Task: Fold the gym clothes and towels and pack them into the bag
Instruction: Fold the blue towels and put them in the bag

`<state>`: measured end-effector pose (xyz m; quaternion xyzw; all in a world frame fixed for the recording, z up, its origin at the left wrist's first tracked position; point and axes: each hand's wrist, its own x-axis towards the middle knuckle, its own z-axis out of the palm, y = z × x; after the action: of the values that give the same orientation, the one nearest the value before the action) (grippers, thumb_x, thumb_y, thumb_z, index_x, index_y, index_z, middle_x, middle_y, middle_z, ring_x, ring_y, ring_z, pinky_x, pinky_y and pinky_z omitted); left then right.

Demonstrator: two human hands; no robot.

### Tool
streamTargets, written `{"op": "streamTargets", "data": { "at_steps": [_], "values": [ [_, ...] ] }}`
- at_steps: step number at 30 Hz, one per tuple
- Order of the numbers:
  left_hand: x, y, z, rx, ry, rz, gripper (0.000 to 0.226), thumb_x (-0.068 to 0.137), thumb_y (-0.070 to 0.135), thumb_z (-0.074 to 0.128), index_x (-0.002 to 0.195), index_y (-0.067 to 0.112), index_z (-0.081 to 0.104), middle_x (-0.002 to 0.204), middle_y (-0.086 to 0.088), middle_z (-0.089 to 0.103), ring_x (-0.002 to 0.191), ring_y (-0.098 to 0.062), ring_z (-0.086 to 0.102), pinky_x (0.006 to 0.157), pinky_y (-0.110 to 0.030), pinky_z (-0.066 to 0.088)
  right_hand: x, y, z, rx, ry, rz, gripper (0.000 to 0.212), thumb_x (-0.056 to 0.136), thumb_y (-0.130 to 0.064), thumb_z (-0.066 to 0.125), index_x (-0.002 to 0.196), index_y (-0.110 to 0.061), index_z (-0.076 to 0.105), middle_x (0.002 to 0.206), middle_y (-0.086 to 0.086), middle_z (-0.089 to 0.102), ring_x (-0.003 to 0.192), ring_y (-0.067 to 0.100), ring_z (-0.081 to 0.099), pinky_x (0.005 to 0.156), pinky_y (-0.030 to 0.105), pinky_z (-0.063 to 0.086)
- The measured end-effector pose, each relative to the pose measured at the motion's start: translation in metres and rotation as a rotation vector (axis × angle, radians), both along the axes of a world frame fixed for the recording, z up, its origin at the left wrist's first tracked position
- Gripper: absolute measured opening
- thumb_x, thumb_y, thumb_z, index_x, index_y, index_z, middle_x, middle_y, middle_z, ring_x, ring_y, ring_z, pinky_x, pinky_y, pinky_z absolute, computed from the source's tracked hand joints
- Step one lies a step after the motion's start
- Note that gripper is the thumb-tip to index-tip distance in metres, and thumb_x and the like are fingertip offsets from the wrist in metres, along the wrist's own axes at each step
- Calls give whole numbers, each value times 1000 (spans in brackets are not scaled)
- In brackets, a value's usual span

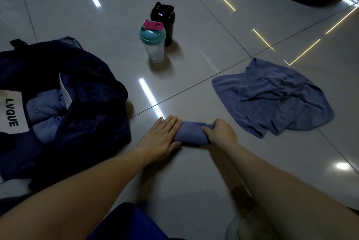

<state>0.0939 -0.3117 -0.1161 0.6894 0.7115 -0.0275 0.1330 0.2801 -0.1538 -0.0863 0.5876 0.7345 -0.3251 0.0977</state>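
As left hand presses flat atop rolled towel, right hand grips end.

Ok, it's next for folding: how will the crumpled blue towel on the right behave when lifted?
The towel likely hangs limp, since it lies in soft wrinkles. Probably light: its edges look thin. It may slide easily on the glossy floor.

Both arms reaching forward, hands close together
Left hand lies flat, fingers straight; right hand is curled, gripping the rolled towel.
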Motion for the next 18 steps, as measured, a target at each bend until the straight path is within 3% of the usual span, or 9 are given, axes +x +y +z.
{"op": "streamTargets", "data": {
  "at_steps": [3,6,8,10,13,16,18],
  "values": [
    [-3,5,4,-101,33,-27,97,93,79,19,162,13,-3,170,-8,6,157,-25,4,127,-46,4,-9,-1,1,-89,23,-106,40,95,-43,60,89,-4,58,92,19,63,83,36,58,67,35,42],
    [-8,13,10,-157,82,-52,101,93,78,30,161,13,-6,170,-9,5,156,-26,4,127,-46,3,-21,-5,8,-242,135,-320,49,93,-37,64,115,6,56,112,25,62,104,43,61,75,39,45],
    [-10,14,11,-152,80,-56,99,94,75,35,162,13,-3,169,-9,8,156,-27,7,126,-46,4,-23,-6,12,-390,237,-467,54,87,-32,73,118,7,52,112,25,59,106,44,62,81,45,53],
    [-12,16,12,-112,41,-52,94,96,69,41,162,13,5,168,-8,15,154,-27,14,125,-46,6,-21,-5,15,-516,292,-590,53,83,-27,78,115,8,52,108,27,62,94,43,65,75,48,57],
    [-14,18,10,-14,-33,-41,83,93,56,56,158,13,26,161,-9,34,147,-27,32,124,-46,13,-21,1,20,-626,334,-648,43,87,-22,75,112,8,58,94,25,66,73,37,65,62,40,55],
    [-19,21,14,70,-71,-23,66,78,47,67,138,21,55,135,-3,59,125,-25,53,117,-42,28,-23,8,31,-769,306,-632,23,96,-22,63,98,0,56,79,15,55,64,25,51,59,33,45],
    [-26,30,35,84,-151,51,53,73,44,66,123,28,65,118,3,63,111,-21,56,102,-35,40,-19,17,39,-843,324,-699,18,93,-19,66,87,-5,57,73,11,55,59,20,49,50,28,42]
  ]
}}
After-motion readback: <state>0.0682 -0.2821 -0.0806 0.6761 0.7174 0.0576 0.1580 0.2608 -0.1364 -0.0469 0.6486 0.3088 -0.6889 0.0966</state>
